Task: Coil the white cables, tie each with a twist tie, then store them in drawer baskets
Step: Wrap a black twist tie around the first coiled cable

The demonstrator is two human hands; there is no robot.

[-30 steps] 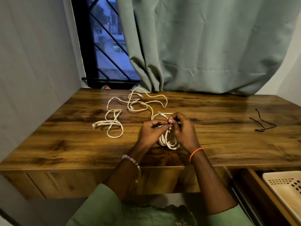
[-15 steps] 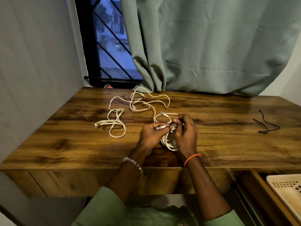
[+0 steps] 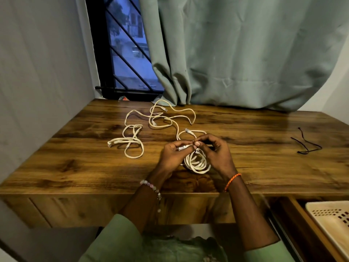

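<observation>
Barely shifted, both hands' fingers pinch the coiled cable hanging just beneath them.

Green curtain hangs behind wooden desk; barred window left.

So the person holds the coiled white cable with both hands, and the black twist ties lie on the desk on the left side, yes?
Not quite. The head view shows both hands, left hand and right hand, on the coiled white cable, but the black twist ties lie on the right side of the desk, far from the hands.
</observation>
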